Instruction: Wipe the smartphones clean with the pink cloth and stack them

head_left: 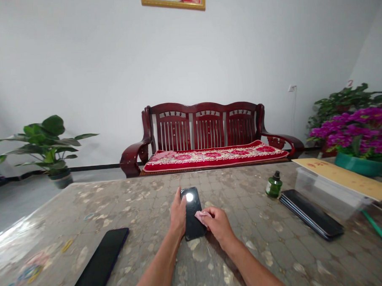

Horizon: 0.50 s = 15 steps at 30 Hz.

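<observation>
A black smartphone (193, 221) lies screen up near the middle of the table, with a bright light reflected near its top. My left hand (177, 213) grips the phone along its left edge, thumb over the side of the screen. In my right hand (218, 224) a small pink cloth (202, 216) is pinched, and it touches the right part of the screen. Another dark phone or tablet (99, 263) lies face up to the left of my left forearm.
On the right are a stack of dark phones (312, 213), a green bottle (274, 185) and a clear plastic box (329, 196) under a yellow board (344, 176). Purple flowers (358, 127) stand behind. Coloured bands (33, 268) lie at left. A wooden sofa (206, 129) stands beyond the table (143, 204).
</observation>
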Motion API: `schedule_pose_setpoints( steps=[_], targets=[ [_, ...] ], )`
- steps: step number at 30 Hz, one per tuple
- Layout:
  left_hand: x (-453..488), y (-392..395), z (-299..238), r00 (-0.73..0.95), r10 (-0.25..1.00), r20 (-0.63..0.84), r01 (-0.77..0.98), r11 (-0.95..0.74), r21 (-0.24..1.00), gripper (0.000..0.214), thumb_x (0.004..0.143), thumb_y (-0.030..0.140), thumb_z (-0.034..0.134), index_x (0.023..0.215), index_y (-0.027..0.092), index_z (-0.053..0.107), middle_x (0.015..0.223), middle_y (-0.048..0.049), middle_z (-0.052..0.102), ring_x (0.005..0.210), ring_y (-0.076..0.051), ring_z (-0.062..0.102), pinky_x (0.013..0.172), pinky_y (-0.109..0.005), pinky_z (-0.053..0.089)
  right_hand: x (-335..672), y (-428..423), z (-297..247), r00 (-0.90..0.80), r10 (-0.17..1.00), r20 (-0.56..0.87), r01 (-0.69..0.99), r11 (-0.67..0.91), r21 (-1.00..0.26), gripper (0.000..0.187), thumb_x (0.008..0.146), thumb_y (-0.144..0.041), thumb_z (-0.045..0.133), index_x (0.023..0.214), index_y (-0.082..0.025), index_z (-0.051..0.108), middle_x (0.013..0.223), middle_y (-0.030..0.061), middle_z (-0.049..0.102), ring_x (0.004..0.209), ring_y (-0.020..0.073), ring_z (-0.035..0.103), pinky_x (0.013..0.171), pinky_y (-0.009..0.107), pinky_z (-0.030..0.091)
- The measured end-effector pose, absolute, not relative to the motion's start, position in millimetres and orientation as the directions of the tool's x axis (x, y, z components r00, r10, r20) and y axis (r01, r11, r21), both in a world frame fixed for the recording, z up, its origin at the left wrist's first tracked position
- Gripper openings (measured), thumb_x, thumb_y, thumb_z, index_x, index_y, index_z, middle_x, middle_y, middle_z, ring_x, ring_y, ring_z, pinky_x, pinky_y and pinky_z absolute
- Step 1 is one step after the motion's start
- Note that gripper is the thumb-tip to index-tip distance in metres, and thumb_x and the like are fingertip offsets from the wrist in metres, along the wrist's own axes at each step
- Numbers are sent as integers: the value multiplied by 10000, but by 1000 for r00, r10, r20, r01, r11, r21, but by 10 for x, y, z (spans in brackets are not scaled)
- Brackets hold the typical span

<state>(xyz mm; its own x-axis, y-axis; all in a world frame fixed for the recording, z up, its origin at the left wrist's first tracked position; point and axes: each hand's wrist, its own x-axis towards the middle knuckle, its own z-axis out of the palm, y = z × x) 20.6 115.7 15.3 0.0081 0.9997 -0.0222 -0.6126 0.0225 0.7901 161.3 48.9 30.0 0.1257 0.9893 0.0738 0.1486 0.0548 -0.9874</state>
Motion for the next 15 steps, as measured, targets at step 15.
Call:
schedule_pose_setpoints(
  steps=[15],
  targets=[
    [368,1167,75,-53,980,192,-46,-195,980,487,863,341,597,1321,195,523,1641,-85,138,1510,-199,-66,1200,-379,-38,1675,434,416,148,979,139,527,41,-849,140,759,-299,656,689,-208,735,655,5,705,629,170,606,575,250,334]
  ],
)
